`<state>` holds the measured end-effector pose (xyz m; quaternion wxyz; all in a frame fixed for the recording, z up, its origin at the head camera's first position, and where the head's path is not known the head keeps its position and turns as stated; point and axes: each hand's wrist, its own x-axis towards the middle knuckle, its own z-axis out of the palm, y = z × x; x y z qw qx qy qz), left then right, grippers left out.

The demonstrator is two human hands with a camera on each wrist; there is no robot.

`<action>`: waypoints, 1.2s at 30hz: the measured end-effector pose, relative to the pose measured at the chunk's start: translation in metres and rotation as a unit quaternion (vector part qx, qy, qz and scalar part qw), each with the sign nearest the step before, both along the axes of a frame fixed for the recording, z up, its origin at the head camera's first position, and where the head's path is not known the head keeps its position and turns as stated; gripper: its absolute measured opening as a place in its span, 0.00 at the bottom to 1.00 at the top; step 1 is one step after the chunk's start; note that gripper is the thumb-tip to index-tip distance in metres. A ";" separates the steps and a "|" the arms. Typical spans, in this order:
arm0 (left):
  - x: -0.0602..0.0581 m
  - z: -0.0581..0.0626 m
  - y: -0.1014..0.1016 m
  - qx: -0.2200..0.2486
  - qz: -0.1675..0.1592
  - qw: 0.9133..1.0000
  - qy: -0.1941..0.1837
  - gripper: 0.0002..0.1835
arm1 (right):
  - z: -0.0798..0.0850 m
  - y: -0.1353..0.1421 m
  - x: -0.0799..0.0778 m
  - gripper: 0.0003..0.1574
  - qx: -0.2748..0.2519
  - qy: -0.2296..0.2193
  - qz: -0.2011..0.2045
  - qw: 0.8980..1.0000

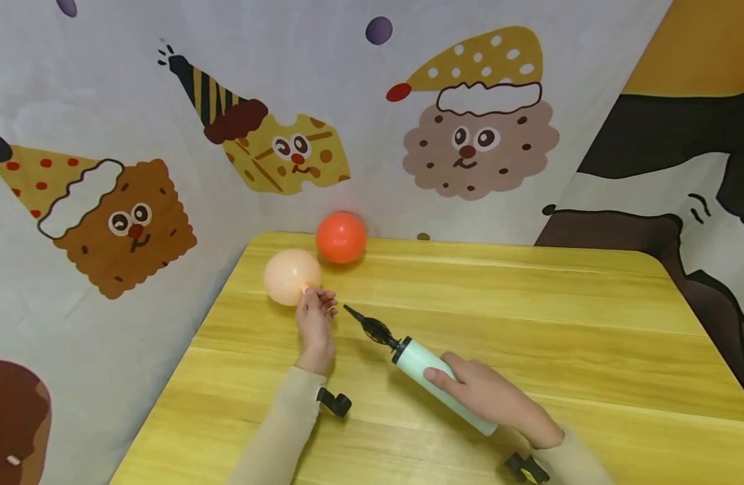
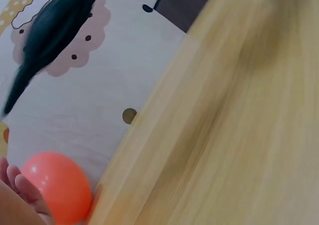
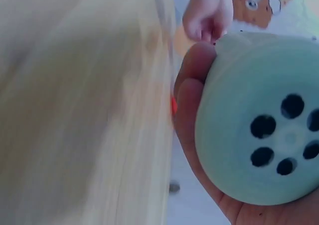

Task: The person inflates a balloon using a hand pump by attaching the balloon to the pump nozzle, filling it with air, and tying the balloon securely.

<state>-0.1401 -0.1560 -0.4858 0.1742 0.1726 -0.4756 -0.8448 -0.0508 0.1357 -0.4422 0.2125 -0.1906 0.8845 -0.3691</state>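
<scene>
In the head view my left hand (image 1: 317, 323) pinches the neck of an inflated peach balloon (image 1: 290, 275) over the table's left side. My right hand (image 1: 490, 394) grips a mint-green balloon pump (image 1: 425, 364) round its barrel. The pump's black nozzle (image 1: 375, 329) points up and left, its tip a short way right of the left fingers. From the left wrist the dark nozzle (image 2: 55, 33) shows large and blurred above the left hand's fingers (image 2: 27, 190). The right wrist view looks onto the pump's round end (image 3: 239, 150) with several dark holes, the right hand's fingers curled about it.
A round orange-red balloon (image 1: 342, 237) sits at the back edge of the wooden table (image 1: 530, 303), just behind the peach one. Behind the table hangs a white cloth (image 1: 360, 81) printed with cartoon biscuits in party hats. Each sleeve carries a black wrist mount (image 1: 335, 402).
</scene>
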 end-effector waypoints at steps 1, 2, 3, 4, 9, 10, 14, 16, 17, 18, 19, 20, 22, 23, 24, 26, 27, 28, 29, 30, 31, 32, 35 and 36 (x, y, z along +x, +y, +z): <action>0.000 0.001 -0.002 -0.011 -0.009 1.000 0.004 0.17 | 0.001 0.007 -0.001 0.29 0.000 -0.001 -0.012 1.000; 0.000 0.001 -0.003 -0.023 -0.020 1.000 0.008 0.17 | 0.001 0.014 -0.001 0.30 0.000 -0.002 -0.028 1.000; 0.001 0.002 -0.004 -0.036 -0.030 0.999 0.012 0.17 | 0.001 0.022 -0.002 0.32 0.003 -0.004 -0.045 0.999; 0.001 0.002 -0.005 -0.051 -0.041 0.998 0.015 0.17 | 0.000 0.029 -0.004 0.34 0.008 -0.004 -0.063 0.998; 0.003 0.008 -0.003 -0.160 -0.102 0.981 0.038 0.22 | -0.007 0.071 -0.011 0.43 0.043 -0.001 -0.139 0.989; 0.003 0.009 -0.001 -0.181 -0.114 0.976 0.044 0.22 | -0.009 0.079 -0.012 0.45 0.056 0.002 -0.149 0.987; 0.001 0.014 0.006 -0.246 -0.155 0.955 0.062 0.21 | -0.012 0.110 -0.021 0.53 0.103 -0.002 -0.179 0.978; 0.000 0.014 0.009 -0.261 -0.173 0.947 0.066 0.20 | -0.012 0.122 -0.025 0.59 0.121 -0.010 -0.187 0.975; -0.001 0.014 0.011 -0.266 -0.181 0.944 0.067 0.20 | -0.012 0.128 -0.027 0.61 0.128 -0.014 -0.190 0.973; -0.001 0.014 0.013 -0.268 -0.189 0.942 0.068 0.20 | -0.012 0.133 -0.028 0.63 0.132 -0.016 -0.193 0.972; -0.002 0.014 0.016 -0.271 -0.195 0.940 0.068 0.19 | -0.013 0.138 -0.030 0.64 0.139 -0.016 -0.195 0.971; -0.002 0.013 0.017 -0.272 -0.202 0.938 0.070 0.19 | -0.014 0.142 -0.030 0.64 0.144 -0.015 -0.198 0.969; -0.003 0.011 0.022 -0.276 -0.215 0.934 0.074 0.19 | -0.016 0.150 -0.032 0.64 0.155 -0.011 -0.202 0.967; -0.003 0.010 0.024 -0.280 -0.221 0.931 0.077 0.19 | -0.018 0.153 -0.032 0.64 0.162 -0.007 -0.204 0.965; -0.003 0.010 0.026 -0.284 -0.227 0.928 0.079 0.19 | -0.019 0.157 -0.033 0.64 0.168 -0.002 -0.207 0.964; -0.004 0.008 0.029 -0.294 -0.239 0.922 0.082 0.19 | -0.022 0.163 -0.034 0.63 0.180 0.009 -0.210 0.961; -0.003 0.008 0.031 -0.300 -0.247 0.918 0.081 0.19 | -0.023 0.165 -0.035 0.63 0.185 0.015 -0.212 0.959; -0.003 0.008 0.032 -0.305 -0.254 0.914 0.080 0.19 | -0.025 0.167 -0.035 0.62 0.189 0.021 -0.215 0.958; -0.002 0.008 0.033 -0.310 -0.260 0.911 0.078 0.19 | -0.026 0.169 -0.036 0.61 0.193 0.029 -0.217 0.956; -0.002 0.007 0.035 -0.314 -0.265 0.909 0.074 0.19 | -0.027 0.171 -0.036 0.60 0.195 0.036 -0.219 0.955; -0.001 0.007 0.036 -0.318 -0.269 0.906 0.072 0.19 | -0.029 0.172 -0.036 0.58 0.196 0.043 -0.222 0.954; -0.001 0.007 0.037 -0.320 -0.273 0.904 0.070 0.20 | -0.030 0.173 -0.036 0.57 0.197 0.047 -0.224 0.953; -0.001 0.006 0.040 -0.319 -0.281 0.903 0.064 0.20 | -0.031 0.175 -0.037 0.53 0.200 0.061 -0.224 0.952; -0.001 0.005 0.041 -0.319 -0.284 0.902 0.063 0.20 | -0.031 0.175 -0.037 0.53 0.202 0.063 -0.224 0.951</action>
